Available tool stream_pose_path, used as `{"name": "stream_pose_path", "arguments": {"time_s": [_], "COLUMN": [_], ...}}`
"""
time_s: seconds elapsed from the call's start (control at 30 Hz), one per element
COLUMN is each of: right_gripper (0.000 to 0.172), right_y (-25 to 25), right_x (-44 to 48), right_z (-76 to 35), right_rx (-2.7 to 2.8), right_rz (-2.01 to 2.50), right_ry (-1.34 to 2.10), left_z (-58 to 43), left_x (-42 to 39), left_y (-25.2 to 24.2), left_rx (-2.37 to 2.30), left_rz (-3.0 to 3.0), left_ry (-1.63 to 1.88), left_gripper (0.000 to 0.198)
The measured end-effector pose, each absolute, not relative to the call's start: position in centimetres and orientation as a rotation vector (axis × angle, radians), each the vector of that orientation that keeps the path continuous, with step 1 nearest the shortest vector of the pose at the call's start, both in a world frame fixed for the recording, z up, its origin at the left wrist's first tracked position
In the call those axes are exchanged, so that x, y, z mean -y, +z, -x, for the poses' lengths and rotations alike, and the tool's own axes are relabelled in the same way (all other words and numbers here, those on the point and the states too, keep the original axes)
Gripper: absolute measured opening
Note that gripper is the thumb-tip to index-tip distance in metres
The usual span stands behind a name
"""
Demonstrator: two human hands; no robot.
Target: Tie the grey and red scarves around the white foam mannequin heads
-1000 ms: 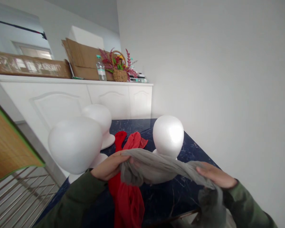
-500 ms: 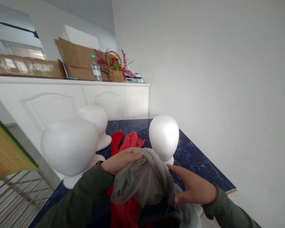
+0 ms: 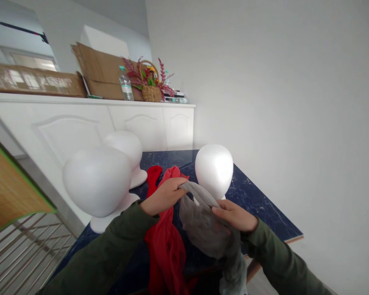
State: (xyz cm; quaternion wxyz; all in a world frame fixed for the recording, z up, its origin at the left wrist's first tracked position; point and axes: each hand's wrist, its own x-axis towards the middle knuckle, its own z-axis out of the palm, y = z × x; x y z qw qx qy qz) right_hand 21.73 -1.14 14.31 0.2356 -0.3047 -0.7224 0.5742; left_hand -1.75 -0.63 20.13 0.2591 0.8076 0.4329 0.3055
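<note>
A grey gauzy scarf [image 3: 206,229] hangs bunched between my hands, its lower end trailing past the front table edge. My left hand [image 3: 164,196] grips a fold of it just above the red fabric. My right hand [image 3: 235,216] pinches the scarf from the other side, next to the right foam head. A red sheer scarf [image 3: 166,246] lies on the table beneath my left forearm, running towards me. Its far end bunches near the white foam mannequin heads, one large [image 3: 96,182], one behind it [image 3: 124,148] and one at right [image 3: 214,171]. Each stands on a round base.
The dark blue marble table [image 3: 258,205] ends at a wall on the right. Behind it stands a white cabinet [image 3: 141,127] bearing cardboard sheets [image 3: 107,78], a water bottle [image 3: 126,84] and a flower basket [image 3: 151,84]. A metal railing [image 3: 27,254] lies at lower left.
My hands have moved closer together, and the grey scarf, stretched between them earlier, is now gathered into a hanging bunch. My right hand has closed on it. The view has shifted slightly.
</note>
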Motion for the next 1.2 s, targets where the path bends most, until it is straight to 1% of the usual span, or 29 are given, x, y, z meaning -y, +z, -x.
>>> {"name": "stream_pose_path", "arguments": {"time_s": [0.07, 0.13, 0.2, 0.27, 0.3, 0.33, 0.43, 0.47, 0.5, 0.53, 0.57, 0.63, 0.67, 0.73, 0.8, 0.87, 0.93, 1.0, 1.07, 1.13, 1.2], "right_gripper": [0.042, 0.046, 0.062, 0.081, 0.081, 0.074, 0.034, 0.026, 0.025, 0.027, 0.034, 0.050, 0.053, 0.047, 0.040, 0.037, 0.037, 0.037, 0.041, 0.045, 0.046], "right_y": [14.9, 15.2, 15.1, 14.7, 14.5, 14.2, 13.3, 13.1, 12.9, 12.7, 12.5, 12.1, 11.8, 11.4, 11.2, 11.7, 13.0, 15.3, 18.4, 21.8, 24.5], "right_x": [1.2, 1.4, 1.9, 2.4, 2.7, 2.8, 2.7, 2.4, 2.2, 2.0, 2.0, 2.3, 2.6, 3.5, 4.1, 4.1, 3.3, 1.7, -0.7, -4.2, -8.2], "right_z": [-22.1, -21.8, -20.7, -19.0, -18.0, -17.2, -16.0, -16.1, -16.4, -16.7, -17.0, -17.0, -16.7, -16.2, -16.4, -18.3, -21.8, -26.0, -29.6, -31.8, -32.5], "right_rx": [2.198, 2.285, 2.233, 2.152, 2.112, 2.073, 1.880, 1.773, 1.665, 1.580, 1.543, 1.650, 1.777, 2.042, 2.187, 2.192, 2.034, 1.772, 1.622, 1.512, 1.436], "right_rz": [0.869, 0.947, 0.990, 0.884, 0.781, 0.677, 0.494, 0.487, 0.494, 0.503, 0.506, 0.480, 0.447, 0.366, 0.330, 0.347, 0.406, 0.513, 0.635, 0.707, 0.763], "right_ry": [1.446, 1.186, 0.941, 0.847, 0.871, 0.934, 1.269, 1.374, 1.451, 1.498, 1.523, 1.585, 1.639, 1.752, 1.854, 1.927, 1.955, 1.869, 1.676, 1.408, 1.079], "left_z": [1.4, 0.8, 0.2, -0.3, -0.4, -0.3, 0.5, 0.9, 1.3, 1.7, 1.9, 2.0, 1.9, 1.8, 2.3, 3.9, 6.4, 9.0, 11.1, 12.0, 11.7], "left_x": [0.6, 0.5, 0.6, 0.7, 0.8, 0.8, 1.0, 1.1, 1.2, 1.3, 1.5, 1.9, 2.0, 2.0, 1.5, 0.4, -1.2, -3.1, -5.2, -7.4, -9.5], "left_y": [19.5, 18.9, 18.6, 18.8, 19.1, 19.5, 20.9, 21.3, 21.7, 22.0, 22.2, 22.8, 23.1, 23.9, 25.0, 26.3, 27.6, 28.8, 29.8, 30.4, 30.5], "left_rx": [-1.098, -0.973, -0.897, -0.883, -0.879, -0.864, -0.731, -0.666, -0.599, -0.536, -0.484, -0.446, -0.477, -0.583, -0.648, -0.626, -0.542, -0.434, -0.310, -0.223, -0.216], "left_rz": [-1.966, -1.725, -1.593, -1.614, -1.660, -1.713, -1.739, -1.680, -1.600, -1.512, -1.426, -1.282, -1.225, -1.137, -1.091, -1.090, -1.089, -1.038, -0.916, -0.800, -0.781], "left_ry": [0.882, 0.881, 0.817, 0.714, 0.644, 0.556, 0.254, 0.205, 0.209, 0.272, 0.381, 0.646, 0.770, 0.996, 1.217, 1.443, 1.636, 1.767, 1.866, 1.921, 1.920], "left_gripper": [0.020, 0.020, 0.017, 0.012, 0.011, 0.010, 0.010, 0.010, 0.012, 0.017, 0.024, 0.034, 0.034, 0.030, 0.025, 0.024, 0.028, 0.033, 0.037, 0.038, 0.036]}}
